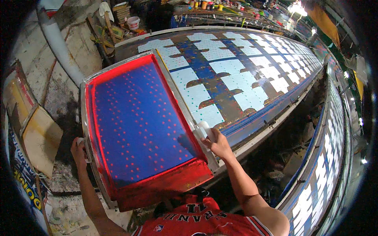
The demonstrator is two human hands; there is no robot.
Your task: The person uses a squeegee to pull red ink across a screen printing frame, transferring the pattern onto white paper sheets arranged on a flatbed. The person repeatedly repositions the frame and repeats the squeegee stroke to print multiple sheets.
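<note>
A large screen printing frame (143, 118) is in front of me, tilted, with blue mesh dotted in red and a red-smeared border. My left hand (79, 154) is closed on its left edge, where a small white piece (80, 141) shows by the fingers. On the right edge, my right hand (219, 146) grips a white handle (207, 131). The frame covers the near end of a long printing table (258, 116). Beyond its right edge lie pale cut fabric pieces (191, 91) printed with small dots, red on some and green on others.
A second long table (311, 192) with white pieces runs along the right, across a cluttered gap. Ink pots (204, 5) crowd a bench at the back. A white bucket (133, 23) stands far left of it. Boards (41, 137) lean at the left.
</note>
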